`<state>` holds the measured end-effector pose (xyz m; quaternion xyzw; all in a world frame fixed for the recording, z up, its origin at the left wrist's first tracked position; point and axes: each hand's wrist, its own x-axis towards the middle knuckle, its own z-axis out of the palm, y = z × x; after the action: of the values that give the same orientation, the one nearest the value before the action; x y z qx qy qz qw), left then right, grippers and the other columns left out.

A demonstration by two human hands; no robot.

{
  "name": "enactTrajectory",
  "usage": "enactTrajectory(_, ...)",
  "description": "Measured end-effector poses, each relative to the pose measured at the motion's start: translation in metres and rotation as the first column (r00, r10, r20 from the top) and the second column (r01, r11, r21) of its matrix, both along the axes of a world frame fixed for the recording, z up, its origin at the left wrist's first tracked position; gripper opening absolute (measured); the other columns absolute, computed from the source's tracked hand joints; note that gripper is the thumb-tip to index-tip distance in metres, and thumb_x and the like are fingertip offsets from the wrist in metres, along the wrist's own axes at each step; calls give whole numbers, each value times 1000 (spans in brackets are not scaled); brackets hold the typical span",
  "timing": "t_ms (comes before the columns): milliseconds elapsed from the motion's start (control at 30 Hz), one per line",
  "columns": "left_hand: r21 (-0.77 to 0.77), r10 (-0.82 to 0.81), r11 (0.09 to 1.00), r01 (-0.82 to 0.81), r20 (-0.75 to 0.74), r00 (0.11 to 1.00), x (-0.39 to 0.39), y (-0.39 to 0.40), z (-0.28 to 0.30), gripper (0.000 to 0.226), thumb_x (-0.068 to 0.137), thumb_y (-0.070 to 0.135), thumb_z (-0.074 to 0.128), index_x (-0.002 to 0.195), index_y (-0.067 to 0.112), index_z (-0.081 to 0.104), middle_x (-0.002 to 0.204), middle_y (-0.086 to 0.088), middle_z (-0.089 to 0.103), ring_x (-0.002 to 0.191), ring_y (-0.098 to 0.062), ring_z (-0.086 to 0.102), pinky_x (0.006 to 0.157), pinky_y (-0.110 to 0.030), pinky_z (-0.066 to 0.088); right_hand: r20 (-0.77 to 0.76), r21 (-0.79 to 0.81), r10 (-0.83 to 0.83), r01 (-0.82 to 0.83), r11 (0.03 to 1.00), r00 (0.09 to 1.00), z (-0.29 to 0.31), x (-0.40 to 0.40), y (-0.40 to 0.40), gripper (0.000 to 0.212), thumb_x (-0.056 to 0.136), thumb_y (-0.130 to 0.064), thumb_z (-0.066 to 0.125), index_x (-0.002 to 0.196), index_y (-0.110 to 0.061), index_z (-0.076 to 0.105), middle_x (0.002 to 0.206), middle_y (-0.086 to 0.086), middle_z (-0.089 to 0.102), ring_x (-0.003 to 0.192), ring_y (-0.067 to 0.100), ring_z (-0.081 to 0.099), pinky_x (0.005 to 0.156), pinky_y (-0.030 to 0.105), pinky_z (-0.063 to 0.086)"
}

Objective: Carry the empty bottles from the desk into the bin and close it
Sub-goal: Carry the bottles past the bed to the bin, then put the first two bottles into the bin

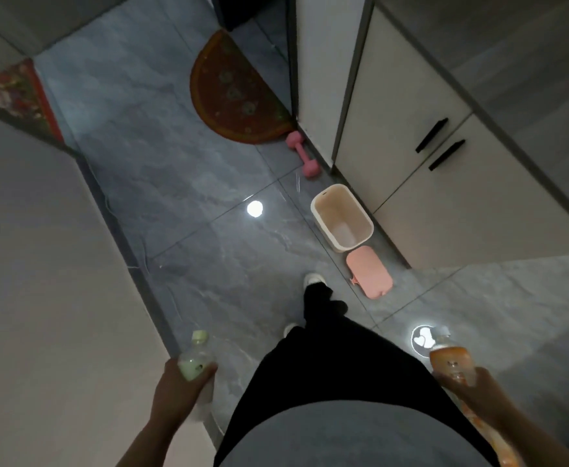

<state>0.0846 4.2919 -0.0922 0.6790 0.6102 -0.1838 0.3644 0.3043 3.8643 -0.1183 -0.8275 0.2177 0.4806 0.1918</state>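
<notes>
Ahead on the floor, w/ the cabinets just to its right, the bin (342, 219) is standing open and looks empty; its pink lid (369, 273) is lying flat on the tiles just beside it, on the near side. Bin's mouth is facing up, long axis of the opening running roughly away from the person, parallel to the cabinet fronts.

Left hand (178, 385) is wrapping fully round the green bottle (196, 357), cap pointing up and fwd, long axis near upright. Right hand (468, 389) is closing on the orange bottle (450, 360), neck also pointing fwd toward the bin, axis tilting slightly left.

Bin is lying fwd and to the right of the body, well apart from both hands, so the right hand looks nearer – prob. orange bottle goes in first, green after a cross-body reach or a step closer. One foot (315, 279) is stepping toward the lid. Lid needs picking up once both hands are free.
</notes>
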Motion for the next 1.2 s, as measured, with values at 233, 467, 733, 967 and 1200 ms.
enactTrajectory(233, -22, -141, 990, 140, -40, 989, 128, 63, -24, 70, 70, 39, 78, 124, 7, 45, 118, -21, 61, 108, -38, 59, 78, -36, 39, 68, 1, -66, 66, 998, 996, -28, 84, 64, 53, 66, -33, 83, 94, 1, 54, 78, 16, 61, 67, 23, 56, 62, 30, 40)
enactTrajectory(467, -65, -334, 941, 332, -10, 943, 234, 111, -46, 68, 70, 32, 79, 123, 3, 48, 111, -17, 62, 99, -31, 59, 79, -36, 42, 117, 106, -48, 35, 994, 992, -45, 165, 147, 71, 65, -51, 77, 116, -10, 46, 100, 9, 60, 87, 28, 60, 76, 38, 50)
enactTrajectory(733, -108, -687, 715, 691, 80, 723, 355, 149, -111, 82, 65, 42, 80, 131, 9, 44, 125, -14, 58, 113, -29, 56, 89, -35, 43, 99, 136, -168, 154, 979, 981, -75, 177, 221, 90, 63, -58, 74, 132, -18, 32, 104, -2, 50, 87, 19, 51, 68, 26, 40)
enactTrajectory(967, -136, -898, 378, 916, 186, 398, 448, 153, -190, 84, 63, 52, 75, 132, 18, 41, 125, -1, 55, 117, -23, 53, 90, -31, 45, 204, 146, -368, 344, 928, 907, -128, 172, 278, 85, 65, -51, 76, 130, -18, 32, 101, -2, 49, 87, 19, 50, 73, 29, 39)
enactTrajectory(1200, -137, -985, 46, 989, 161, 68, 510, 99, -271, 91, 61, 61, 68, 136, 23, 33, 138, -2, 46, 118, -23, 52, 98, -39, 46, 241, 215, -487, 443, 870, 839, -200, 168, 297, 66, 75, -42, 71, 126, -15, 37, 103, 2, 58, 98, 26, 60, 79, 30, 41)
